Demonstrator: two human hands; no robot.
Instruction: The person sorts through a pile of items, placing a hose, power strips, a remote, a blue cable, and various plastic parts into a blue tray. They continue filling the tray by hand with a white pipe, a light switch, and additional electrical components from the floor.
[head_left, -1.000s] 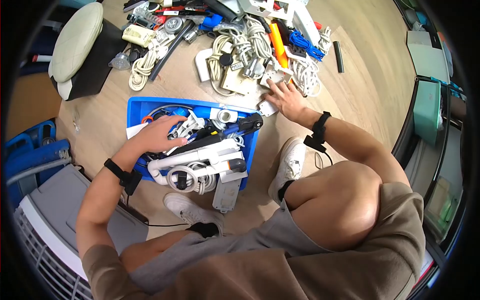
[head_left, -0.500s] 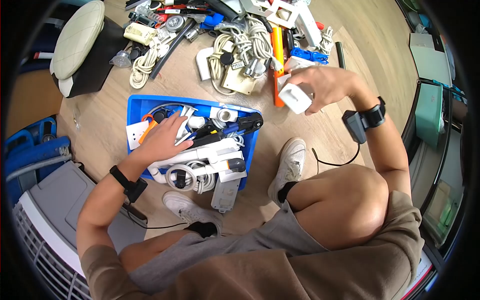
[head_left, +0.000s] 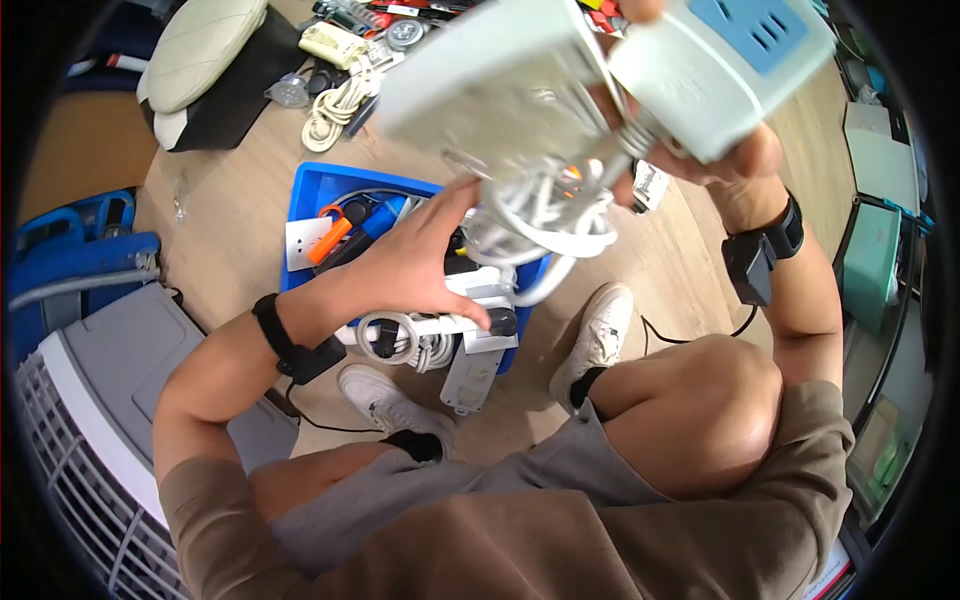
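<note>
Raised close to the camera, a white power strip point(head_left: 690, 85) with a blue socket face is gripped in my right hand point(head_left: 740, 165). Beside it is a blurred white boxy piece point(head_left: 490, 85), partly cut off by the top edge. A bundle of coiled white cord point(head_left: 545, 225) hangs below them. My left hand point(head_left: 405, 255) is open above the blue bin point(head_left: 300, 205), thumb and fingers spread, with its fingertips right at the cord bundle. In the bin lie white pipe pieces point(head_left: 430, 325), an orange-handled tool point(head_left: 325, 243) and a white socket plate point(head_left: 305, 243).
A pile with cream cable point(head_left: 335, 115) and small hardware lies on the floor beyond the bin, partly hidden by the raised items. A cushioned stool point(head_left: 205, 60) stands at the left, near a grey lidded box point(head_left: 150, 355). Shelving with a green box point(head_left: 870, 265) lines the right.
My right hand has lifted the white power strip from over the floor up close to the camera, cord hanging. My left hand has moved right from the bin's contents toward the cord.
</note>
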